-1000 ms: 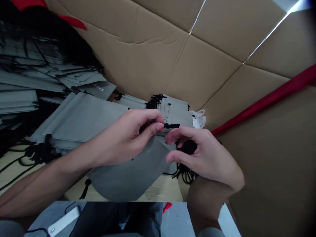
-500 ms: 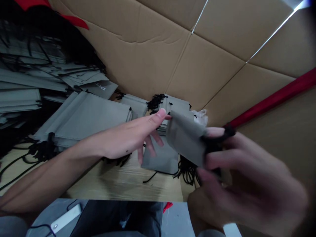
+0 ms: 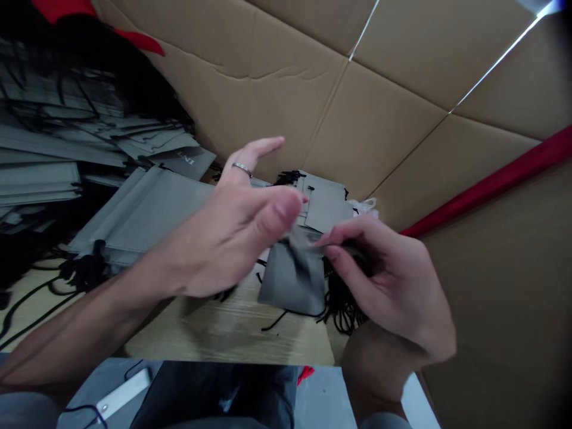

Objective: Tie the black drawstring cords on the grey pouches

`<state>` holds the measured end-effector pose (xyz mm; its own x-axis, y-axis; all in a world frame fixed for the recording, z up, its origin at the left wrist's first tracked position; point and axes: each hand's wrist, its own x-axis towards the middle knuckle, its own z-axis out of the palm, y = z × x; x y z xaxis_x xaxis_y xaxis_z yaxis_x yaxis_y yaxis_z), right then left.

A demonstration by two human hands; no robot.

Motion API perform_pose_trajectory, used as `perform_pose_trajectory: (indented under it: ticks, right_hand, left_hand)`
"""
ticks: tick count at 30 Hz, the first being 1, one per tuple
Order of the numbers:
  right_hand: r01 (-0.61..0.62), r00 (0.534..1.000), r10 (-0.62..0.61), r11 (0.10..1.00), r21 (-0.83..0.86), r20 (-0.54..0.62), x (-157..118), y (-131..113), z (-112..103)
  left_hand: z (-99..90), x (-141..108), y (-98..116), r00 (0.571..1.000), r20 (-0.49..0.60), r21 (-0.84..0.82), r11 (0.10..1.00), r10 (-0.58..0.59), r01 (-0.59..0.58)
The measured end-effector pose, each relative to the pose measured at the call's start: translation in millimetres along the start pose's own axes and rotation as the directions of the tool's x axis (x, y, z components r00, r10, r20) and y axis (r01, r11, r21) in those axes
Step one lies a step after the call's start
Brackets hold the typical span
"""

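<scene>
My right hand (image 3: 388, 280) pinches the edge of a small grey pouch (image 3: 306, 238), which is blurred and seen nearly edge-on. Just left of it, my left hand (image 3: 241, 226) is spread, with a ring on one finger; its thumb is close to the pouch, and whether they touch is unclear. Beneath the hands, another grey pouch (image 3: 292, 283) lies flat on the wooden table (image 3: 232, 339), a black cord at its lower edge. Behind, a stack of grey pouches (image 3: 328, 199) with black cord ends stands near the cardboard.
Larger grey bags (image 3: 165, 199) with black cords are stacked at the left, beside a high pile of more bags (image 3: 40, 143). A cardboard wall (image 3: 286, 77) rises behind, crossed at the right by a red strip (image 3: 491, 179). A white bar-shaped object (image 3: 123, 393) lies below the table.
My right hand has moved left and its pouch has turned from facing the camera to nearly edge-on. My left hand has rotated and its fingers now point upward, off the pouch's corner.
</scene>
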<state>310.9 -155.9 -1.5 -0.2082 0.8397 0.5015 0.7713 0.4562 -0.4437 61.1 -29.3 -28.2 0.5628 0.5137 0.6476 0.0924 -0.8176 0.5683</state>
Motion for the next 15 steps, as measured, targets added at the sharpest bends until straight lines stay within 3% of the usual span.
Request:
perform_pose_trajectory:
  ticks: [3, 6, 11, 15]
  right_hand:
    - [-0.093, 0.99, 0.098, 0.994, 0.052, -0.098, 1.4, 3.3, 0.3]
    - [-0.118, 0.986, 0.131, 0.984, 0.132, -0.1, 5.3, -0.4, 4.9]
    - [-0.145, 0.986, 0.161, 0.952, 0.268, -0.037, 11.0, -3.8, 5.5]
    - [-0.158, 0.987, 0.155, 0.917, 0.365, 0.036, 22.4, 23.0, 9.8]
  left_hand:
    - [-5.2, -2.2, 9.4, 0.981, 0.131, -0.2, 0.973, 0.141, -0.113]
    - [-3.9, 0.8, 12.2, 0.974, 0.126, -0.295, 0.944, 0.188, -0.145]
    - [4.5, 8.1, 9.5, 0.999, 0.032, -0.254, 0.967, -0.002, 0.01]
    - [1.7, 10.3, 12.5, 0.986, -0.12, -0.31, 0.948, -0.113, 0.071]
